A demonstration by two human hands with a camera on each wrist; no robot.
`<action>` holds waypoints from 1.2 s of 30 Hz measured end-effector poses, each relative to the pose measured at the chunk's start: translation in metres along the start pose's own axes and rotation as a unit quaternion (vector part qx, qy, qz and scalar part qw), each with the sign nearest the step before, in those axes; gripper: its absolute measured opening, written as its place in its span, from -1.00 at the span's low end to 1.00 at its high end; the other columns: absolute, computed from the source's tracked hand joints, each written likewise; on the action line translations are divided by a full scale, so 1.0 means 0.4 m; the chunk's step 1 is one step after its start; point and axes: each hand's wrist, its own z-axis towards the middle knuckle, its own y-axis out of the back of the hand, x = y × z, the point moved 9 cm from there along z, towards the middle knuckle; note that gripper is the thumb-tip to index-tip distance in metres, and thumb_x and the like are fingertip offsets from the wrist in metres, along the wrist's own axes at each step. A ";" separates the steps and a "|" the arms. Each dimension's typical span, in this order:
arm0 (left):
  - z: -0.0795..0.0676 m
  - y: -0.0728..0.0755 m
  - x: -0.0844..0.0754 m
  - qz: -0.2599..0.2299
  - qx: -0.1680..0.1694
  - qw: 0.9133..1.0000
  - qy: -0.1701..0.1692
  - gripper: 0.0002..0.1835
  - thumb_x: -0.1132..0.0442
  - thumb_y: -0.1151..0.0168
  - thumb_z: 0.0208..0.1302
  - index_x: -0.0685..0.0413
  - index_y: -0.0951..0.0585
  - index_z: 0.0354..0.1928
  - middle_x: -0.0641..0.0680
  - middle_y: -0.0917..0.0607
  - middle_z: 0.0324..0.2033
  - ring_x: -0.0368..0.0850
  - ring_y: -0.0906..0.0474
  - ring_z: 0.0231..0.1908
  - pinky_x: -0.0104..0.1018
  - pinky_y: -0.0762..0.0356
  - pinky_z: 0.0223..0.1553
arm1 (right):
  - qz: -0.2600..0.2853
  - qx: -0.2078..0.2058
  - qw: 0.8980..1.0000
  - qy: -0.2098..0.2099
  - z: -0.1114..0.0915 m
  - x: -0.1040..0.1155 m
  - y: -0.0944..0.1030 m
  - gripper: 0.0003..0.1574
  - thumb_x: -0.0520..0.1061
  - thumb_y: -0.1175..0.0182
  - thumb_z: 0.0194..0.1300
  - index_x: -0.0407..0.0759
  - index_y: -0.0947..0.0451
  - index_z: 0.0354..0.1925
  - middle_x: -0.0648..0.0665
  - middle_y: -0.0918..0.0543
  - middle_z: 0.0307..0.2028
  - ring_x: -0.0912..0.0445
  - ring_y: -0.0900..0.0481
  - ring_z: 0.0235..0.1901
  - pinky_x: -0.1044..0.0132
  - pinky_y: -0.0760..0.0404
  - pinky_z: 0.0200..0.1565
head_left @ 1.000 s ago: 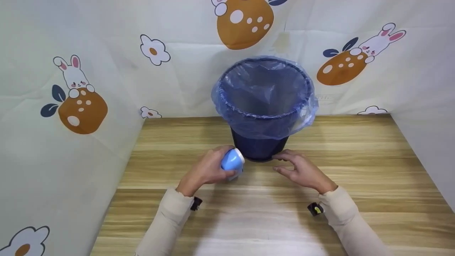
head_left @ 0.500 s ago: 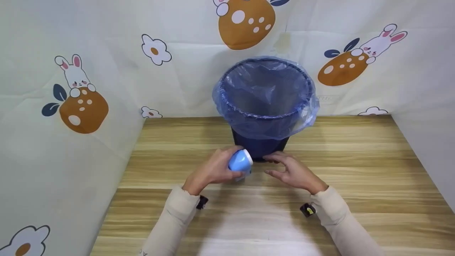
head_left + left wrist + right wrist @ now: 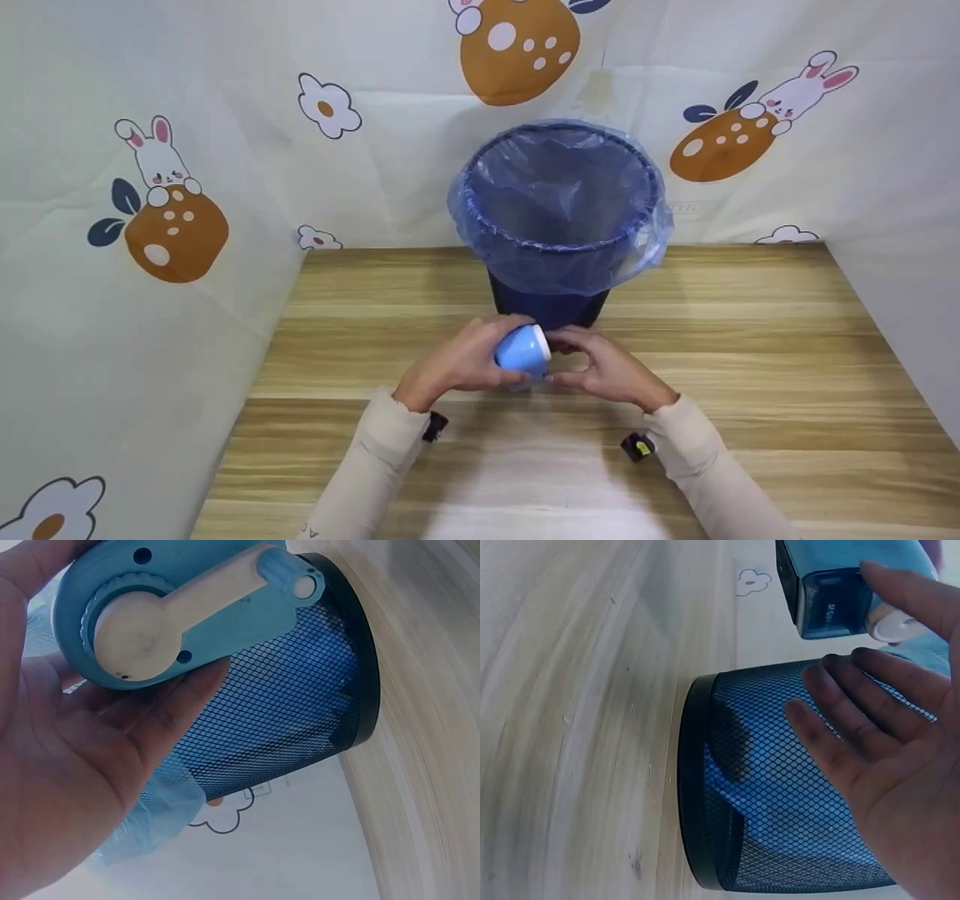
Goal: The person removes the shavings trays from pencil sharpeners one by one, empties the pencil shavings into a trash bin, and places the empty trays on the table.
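Note:
My left hand [image 3: 465, 358] holds a light blue hand-crank pencil sharpener [image 3: 517, 351], its white end facing right in the head view. On the left wrist view, the sharpener's white crank [image 3: 214, 594] and blue knob show, with fingers behind the body. A dark see-through drawer [image 3: 832, 604] shows on its side in the right wrist view. My right hand [image 3: 616, 369] is close against the sharpener's right side. Its thumb overlaps the sharpener's edge, while the other fingers extend below it, apart from the body.
Just behind the hands stands a dark mesh waste bin [image 3: 555, 304], lined with a translucent blue bag [image 3: 469, 217] folded over its rim. The wood-grain table [image 3: 360, 300] meets a pale wall covering [image 3: 390, 165] printed with rabbits and flowers.
My left hand has carried the pencil sharpener to the right. My right hand has moved left, so the gap between its fingers and the sharpener has closed.

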 end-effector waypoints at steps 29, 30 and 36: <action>0.000 -0.015 -0.033 0.004 0.042 0.998 -0.047 -0.25 0.14 -0.51 0.05 0.06 -0.47 0.33 0.06 -0.64 0.12 -0.07 -0.59 0.00 -0.25 -0.59 -0.01 | 0.038 0.046 0.998 -0.003 -0.015 -0.006 -0.022 -0.21 0.05 -0.45 0.15 -0.20 -0.46 0.27 -0.08 -0.59 0.15 0.01 -0.59 0.13 0.06 -0.54 0.21; 0.000 -0.015 -0.034 0.002 0.044 0.998 -0.048 -0.25 0.14 -0.51 0.06 0.06 -0.47 0.33 0.06 -0.64 0.13 -0.07 -0.59 0.00 -0.25 -0.59 0.00 | 0.041 0.048 0.998 -0.002 -0.015 -0.006 -0.022 -0.20 0.05 -0.46 0.15 -0.20 -0.46 0.27 -0.08 -0.59 0.15 0.01 -0.59 0.14 0.06 -0.54 0.22; -0.001 -0.016 -0.039 0.000 0.051 0.997 -0.055 -0.24 0.16 -0.51 0.07 0.06 -0.46 0.35 0.06 -0.63 0.15 -0.07 -0.58 0.02 -0.23 -0.58 0.04 | 0.070 0.054 0.996 -0.002 -0.017 -0.011 -0.026 -0.22 -0.02 -0.46 0.15 -0.20 -0.45 0.28 -0.09 -0.58 0.16 0.00 -0.57 0.15 0.04 -0.52 0.24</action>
